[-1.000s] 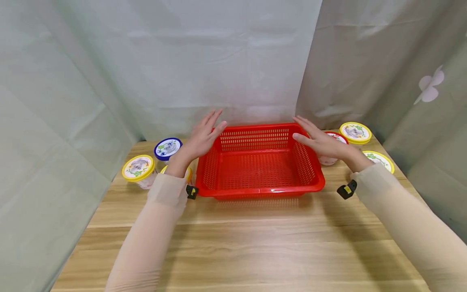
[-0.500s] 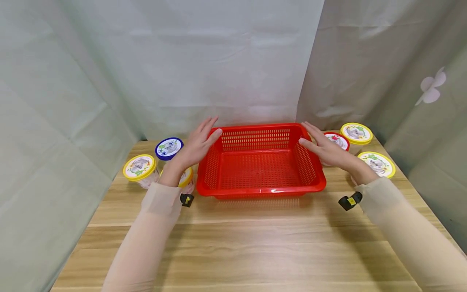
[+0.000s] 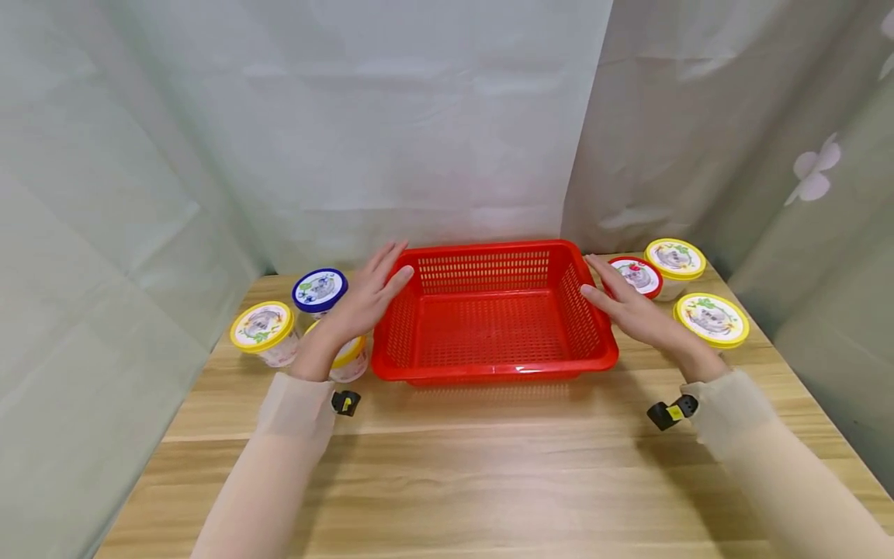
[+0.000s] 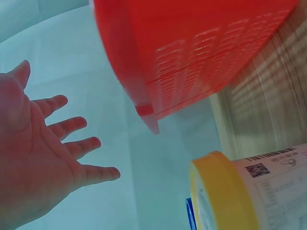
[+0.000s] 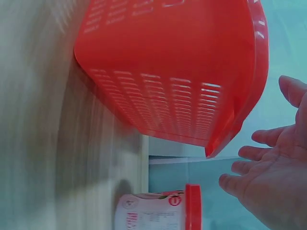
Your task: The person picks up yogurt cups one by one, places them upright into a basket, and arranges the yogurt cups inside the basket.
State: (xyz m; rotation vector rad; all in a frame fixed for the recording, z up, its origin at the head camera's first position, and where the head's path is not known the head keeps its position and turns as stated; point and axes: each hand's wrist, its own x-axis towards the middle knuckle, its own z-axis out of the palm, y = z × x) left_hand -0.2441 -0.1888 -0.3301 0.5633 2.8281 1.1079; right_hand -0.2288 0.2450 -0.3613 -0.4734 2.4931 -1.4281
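Note:
A red plastic basket (image 3: 489, 371) with slotted walls stands on the table. My left hand (image 3: 359, 307) is held at its left rim, fingers straight and spread; in the left wrist view the hand (image 4: 43, 153) is apart from the basket wall (image 4: 192, 57). Opposite, my right hand (image 3: 639, 314) hovers by the right rim with fingers extended. The right wrist view shows that palm (image 5: 278, 167) facing the basket (image 5: 163, 67) across a gap. Neither hand holds anything. Below the left hand is a yellow-lidded tub (image 3: 349, 361); a red-lidded tub (image 3: 635, 277) sits just beyond the right.
On the left stand another yellow-lidded tub (image 3: 264, 330) and a blue-lidded one (image 3: 319, 289). Two yellow-lidded tubs, one far (image 3: 674, 260) and one near (image 3: 711, 319), are at the right. Pale curtains (image 3: 419, 124) hang behind and beside the wooden table (image 3: 489, 481).
Both hands have spread apart and lowered towards the near side, the left going left and the right going right. The basket and tubs stay in place as the view shifts slightly.

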